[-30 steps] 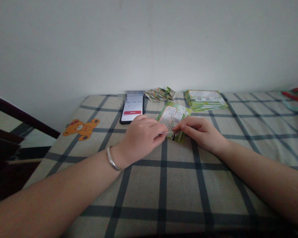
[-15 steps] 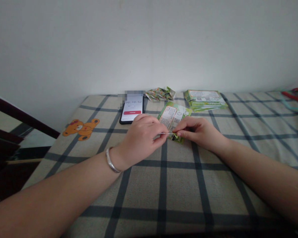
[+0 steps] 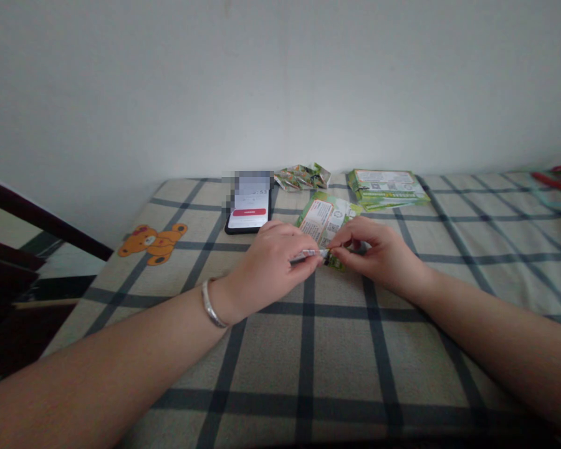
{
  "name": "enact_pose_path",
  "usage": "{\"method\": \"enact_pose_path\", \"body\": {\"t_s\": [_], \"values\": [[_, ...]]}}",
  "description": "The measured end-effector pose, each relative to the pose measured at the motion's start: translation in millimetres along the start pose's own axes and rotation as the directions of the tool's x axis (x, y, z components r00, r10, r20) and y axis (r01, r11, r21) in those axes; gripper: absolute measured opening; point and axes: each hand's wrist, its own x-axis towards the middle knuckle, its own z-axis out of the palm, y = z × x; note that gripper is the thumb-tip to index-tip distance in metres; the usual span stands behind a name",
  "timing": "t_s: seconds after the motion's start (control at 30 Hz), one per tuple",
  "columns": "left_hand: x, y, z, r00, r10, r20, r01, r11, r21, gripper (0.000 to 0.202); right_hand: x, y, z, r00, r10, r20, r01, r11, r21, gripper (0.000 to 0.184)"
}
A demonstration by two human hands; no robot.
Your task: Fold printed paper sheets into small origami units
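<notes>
Between my two hands is a thin printed packet (image 3: 312,252), seen nearly edge-on, pale with a bit of green. My left hand (image 3: 278,259), with a silver bangle at its wrist, pinches the packet's left part. At its right end, the thumb and fingertips of my right hand (image 3: 371,249) are closed on it. Right behind and below the fingers lies a flat green-and-white packet (image 3: 325,215) with printed text and codes. Whether the held piece joins this flat one is hidden by my fingers.
A phone (image 3: 249,212) showing a timer lies left of the flat packet. Several crumpled green wrappers (image 3: 303,178) rest by the wall. To their right is a stack of green packets (image 3: 388,187). Red cords (image 3: 558,181) lie far right. The checked tablecloth (image 3: 271,355) bears a bear picture (image 3: 153,243).
The held packet has tilted, so more of its pale printed face shows. My right hand has shifted and turned slightly, and my left hand has moved a little right.
</notes>
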Motion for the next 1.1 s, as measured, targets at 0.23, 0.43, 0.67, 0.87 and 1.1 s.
{"method": "enact_pose_path", "body": {"t_s": [0.23,0.43,0.67,0.87,1.1], "values": [[0.4,2.2,-2.0,0.999,0.043,-0.008,-0.042,0.998,0.055,0.008,-0.2,-9.8,1.6,0.997,-0.081,0.02,0.083,0.986,-0.142,0.01],[0.7,7.3,-5.1,0.996,0.086,-0.032,-0.081,0.988,0.134,0.01,-0.7,-16.4,5.2,0.996,-0.089,0.028,0.092,0.986,-0.136,0.013],[2.0,8.0,-5.5,0.986,0.159,-0.059,-0.146,0.973,0.178,0.009,-0.4,-15.7,6.6,0.998,-0.008,0.064,0.013,0.997,-0.075,0.011],[1.5,6.7,-4.8,0.992,0.117,-0.049,-0.108,0.983,0.149,0.009,-0.6,-14.0,6.5,0.996,0.058,0.061,-0.054,0.996,-0.066,0.01],[1.4,2.9,-3.8,0.993,0.108,-0.048,-0.103,0.991,0.089,0.008,0.5,-7.8,5.9,0.986,0.135,0.095,-0.134,0.991,-0.016,0.009]]}}
